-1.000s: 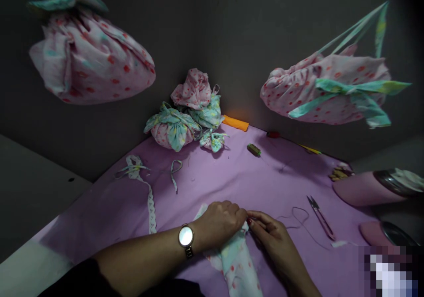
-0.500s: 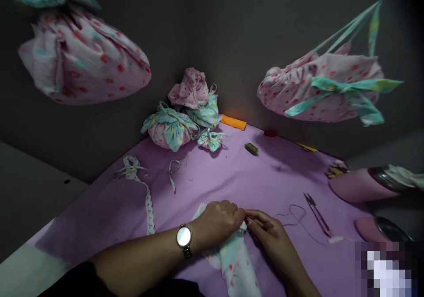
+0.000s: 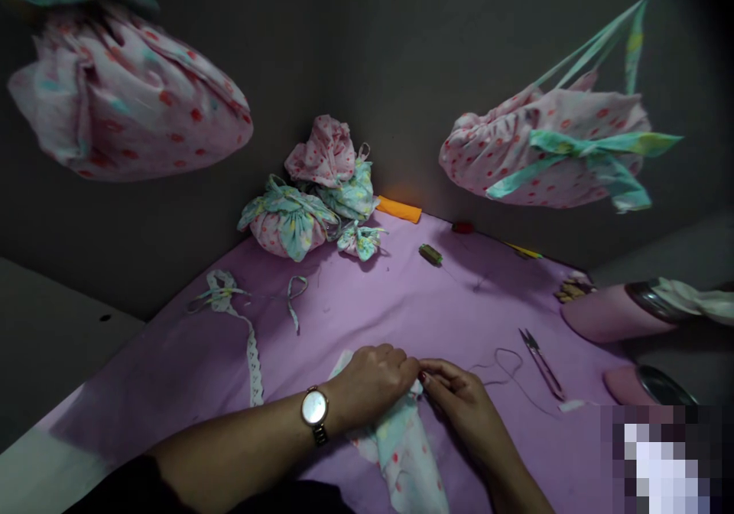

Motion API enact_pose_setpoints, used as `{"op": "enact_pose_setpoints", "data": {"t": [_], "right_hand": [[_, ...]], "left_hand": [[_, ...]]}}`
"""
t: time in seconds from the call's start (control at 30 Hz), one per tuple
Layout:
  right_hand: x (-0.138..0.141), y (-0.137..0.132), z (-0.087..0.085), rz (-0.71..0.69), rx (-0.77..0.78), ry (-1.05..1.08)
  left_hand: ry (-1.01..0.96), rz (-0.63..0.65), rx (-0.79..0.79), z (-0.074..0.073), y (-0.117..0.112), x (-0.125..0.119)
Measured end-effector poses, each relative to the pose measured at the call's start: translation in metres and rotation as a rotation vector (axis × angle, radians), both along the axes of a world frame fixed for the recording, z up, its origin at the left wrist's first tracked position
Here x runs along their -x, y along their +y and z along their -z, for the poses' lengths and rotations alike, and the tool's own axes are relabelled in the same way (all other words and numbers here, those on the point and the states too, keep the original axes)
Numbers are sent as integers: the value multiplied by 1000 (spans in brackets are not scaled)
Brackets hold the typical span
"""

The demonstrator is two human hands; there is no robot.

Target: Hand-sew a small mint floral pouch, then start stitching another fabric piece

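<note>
My left hand [image 3: 381, 384], with a watch [image 3: 315, 407] on its wrist, is closed on a piece of pale printed fabric [image 3: 410, 460] with mint and pink parts. From under that hand the cloth hangs down toward the bottom edge of the view. My right hand [image 3: 456, 395] meets it at the fabric's upper edge, thumb and fingertips pinched together against the cloth. Whether a needle sits in that pinch is hidden. A dark thread [image 3: 508, 365] lies on the purple cloth just right of my right hand.
Thread snips [image 3: 542, 362] lie at the right, near pink containers [image 3: 608, 319]. A thread spool [image 3: 430, 254] and orange strip [image 3: 399, 209] are farther back. Lace trim [image 3: 254, 361] lies left. Fabric pouches [image 3: 292, 227] fill the corner; two strawberry-print bags [image 3: 138, 108] [image 3: 550, 147] hang above.
The whole view has shifted slightly, so things appear a little farther left. Both hands keep nearly the same hold on the fabric.
</note>
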State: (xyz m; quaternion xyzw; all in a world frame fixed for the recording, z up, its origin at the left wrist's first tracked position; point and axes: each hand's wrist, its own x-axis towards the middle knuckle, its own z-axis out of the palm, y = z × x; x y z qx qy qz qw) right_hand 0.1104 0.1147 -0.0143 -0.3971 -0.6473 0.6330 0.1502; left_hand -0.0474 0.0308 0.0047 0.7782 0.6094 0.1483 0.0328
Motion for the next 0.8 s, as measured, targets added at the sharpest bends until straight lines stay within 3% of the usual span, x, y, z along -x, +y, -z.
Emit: {"op": "enact_pose_setpoints", "data": {"t": [0.27,0.8], "right_hand": [[5,-3,-10,8,-2,83],[2,0,1,30,10,136]], "left_hand": [[-55,50,2,-3,0,1],[-45,43,-28,-1,2,0]]}}
